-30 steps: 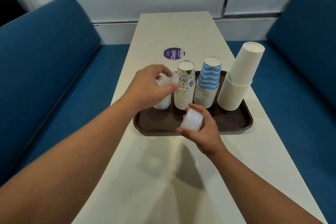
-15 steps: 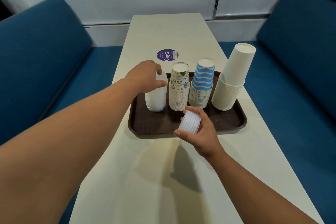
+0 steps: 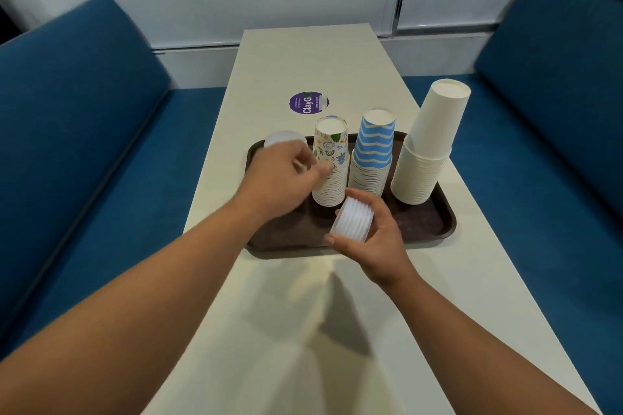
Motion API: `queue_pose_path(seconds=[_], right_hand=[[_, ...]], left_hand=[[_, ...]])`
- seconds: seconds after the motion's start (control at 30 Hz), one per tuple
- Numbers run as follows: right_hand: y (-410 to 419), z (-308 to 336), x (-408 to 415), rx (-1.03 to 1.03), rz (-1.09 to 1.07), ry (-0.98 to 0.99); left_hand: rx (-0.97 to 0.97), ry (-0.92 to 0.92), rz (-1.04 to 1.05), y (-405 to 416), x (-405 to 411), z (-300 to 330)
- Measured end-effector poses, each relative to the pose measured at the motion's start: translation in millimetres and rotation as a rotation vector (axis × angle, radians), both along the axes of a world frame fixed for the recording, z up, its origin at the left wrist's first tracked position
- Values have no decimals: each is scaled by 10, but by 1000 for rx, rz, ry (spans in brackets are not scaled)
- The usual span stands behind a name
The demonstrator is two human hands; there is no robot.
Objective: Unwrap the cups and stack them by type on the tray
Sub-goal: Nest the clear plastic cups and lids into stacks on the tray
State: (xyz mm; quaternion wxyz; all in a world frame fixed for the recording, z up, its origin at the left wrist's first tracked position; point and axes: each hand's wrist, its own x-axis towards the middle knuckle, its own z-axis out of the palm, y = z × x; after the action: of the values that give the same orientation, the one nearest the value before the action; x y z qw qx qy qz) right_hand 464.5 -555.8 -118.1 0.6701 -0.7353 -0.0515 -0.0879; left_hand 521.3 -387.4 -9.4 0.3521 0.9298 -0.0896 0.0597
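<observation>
Four stacks: they stand upside down in a row on the tray [image 3: 438, 229], which lies across the pale table [image 3: 303, 330].
Far-left stack: translucent plastic cups [image 3: 285, 139]; only the top shows, the rest sits behind the left hand.
Second stack: doodle-print paper cups [image 3: 331, 162], upright.
Third stack: blue-and-white wavy paper cups [image 3: 373, 152], just beside the doodle stack.
Fourth stack: plain white paper cups [image 3: 426, 152], the tallest, at the tray's right end; its top cup leans a little to the right.
Left hand [image 3: 279, 178]: over the left part of the tray, in front of the plastic stack. Blurred. Fingers loosely curled, tips pointing at the doodle stack; I see nothing held (whether a fingertip touches that stack cannot be told).
Right hand [image 3: 374, 239]: at the tray's near edge, thumb and fingers wrapped round a short ribbed stack of small white cups [image 3: 352, 219], held on its side just in front of the doodle and blue stacks.
Sticker: a round purple label [image 3: 307, 103] on the table beyond the tray, apart from it.
Surroundings: blue benches [image 3: 84, 145] on both sides of the table, white wall panels behind.
</observation>
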Motion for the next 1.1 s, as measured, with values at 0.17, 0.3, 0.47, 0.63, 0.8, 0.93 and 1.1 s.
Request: queue_pose_path(seconds=[0.17, 0.3, 0.47, 0.63, 0.8, 0.93, 1.1], right_hand=[[10, 34, 25, 71, 36, 2], [29, 48, 23, 80, 66, 23], [23, 58, 14, 80, 71, 32], [20, 60, 34, 102, 46, 21], [9, 24, 43, 52, 12, 36], [28, 0, 29, 48, 18, 74], [4, -11, 9, 29, 13, 92]], left_hand=[[-601, 695, -92, -69, -283, -215], [-748, 725, -58, -123, -359, -222], [-806, 729, -52, -72, -366, -181], [-666, 513, -67, 0, -292, -34], [-54, 35, -5, 147, 86, 264], [347, -54, -4, 198, 488, 249], [464, 10, -53, 200, 708, 119]])
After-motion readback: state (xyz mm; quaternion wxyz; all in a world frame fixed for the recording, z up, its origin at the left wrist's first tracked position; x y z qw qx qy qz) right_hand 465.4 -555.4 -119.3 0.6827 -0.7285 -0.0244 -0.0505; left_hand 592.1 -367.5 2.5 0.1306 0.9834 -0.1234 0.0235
